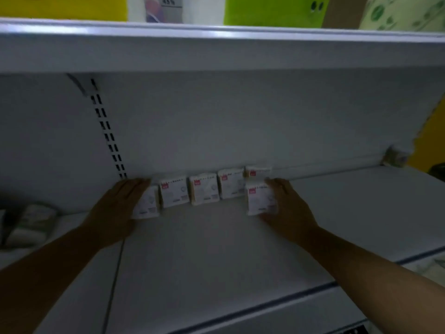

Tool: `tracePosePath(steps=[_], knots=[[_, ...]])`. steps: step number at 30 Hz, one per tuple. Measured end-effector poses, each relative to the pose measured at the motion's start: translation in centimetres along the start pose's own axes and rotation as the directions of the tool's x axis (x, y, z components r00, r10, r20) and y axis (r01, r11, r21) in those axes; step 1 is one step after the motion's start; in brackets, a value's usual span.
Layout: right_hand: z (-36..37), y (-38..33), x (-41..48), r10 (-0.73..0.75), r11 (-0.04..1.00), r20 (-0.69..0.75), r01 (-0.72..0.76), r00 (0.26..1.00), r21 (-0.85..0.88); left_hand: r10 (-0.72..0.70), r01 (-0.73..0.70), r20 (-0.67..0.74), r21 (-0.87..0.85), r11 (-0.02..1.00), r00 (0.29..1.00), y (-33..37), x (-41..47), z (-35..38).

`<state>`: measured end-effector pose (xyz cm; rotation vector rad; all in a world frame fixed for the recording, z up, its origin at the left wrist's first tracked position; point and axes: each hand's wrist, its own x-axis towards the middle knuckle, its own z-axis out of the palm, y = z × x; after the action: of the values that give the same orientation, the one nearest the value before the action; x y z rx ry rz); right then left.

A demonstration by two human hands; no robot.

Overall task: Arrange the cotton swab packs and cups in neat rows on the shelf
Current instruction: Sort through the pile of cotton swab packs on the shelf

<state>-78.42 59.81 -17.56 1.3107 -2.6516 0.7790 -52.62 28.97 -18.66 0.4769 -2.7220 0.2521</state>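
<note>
White shelf [216, 249], plain back panel, slotted upright [107, 131] left, soft wrapped bundles [31, 222] at the far left edge. Small white, red-tagged packs [204, 192] line the back edge. Left hand [115, 208], fingers straight, presses the leftmost pack [149, 206]; right hand [286, 208] grips the front pack [260, 201] at the row's right end.

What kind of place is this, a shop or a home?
Probably a shop: white shelving with a slotted upright, a row of identical small packs along the back, and a "45%" tag among bright goods above.
</note>
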Motion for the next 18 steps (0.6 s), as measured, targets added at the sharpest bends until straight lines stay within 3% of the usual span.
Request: tracePosePath(steps=[6, 13, 18], knots=[[-1.5, 6.4, 1.6, 0.129, 0.990, -0.106, -0.122, 0.986, 0.065, -0.117, 0.119, 0.091, -0.024, 0.993, 0.989, 1.5, -0.5, -0.5], [-1.1, 8.0, 4.7, 0.136, 0.990, -0.092, -0.139, 0.986, -0.036, -0.108, 0.108, -0.003, 0.055, 0.993, 0.994, 3.8, -0.8, -2.4], [-0.7, 7.8, 6.3, 0.135, 0.991, -0.042, -0.136, 0.990, -0.010, -0.107, 0.108, -0.017, 0.086, 0.990, 0.994, 5.5, -0.7, -3.2]])
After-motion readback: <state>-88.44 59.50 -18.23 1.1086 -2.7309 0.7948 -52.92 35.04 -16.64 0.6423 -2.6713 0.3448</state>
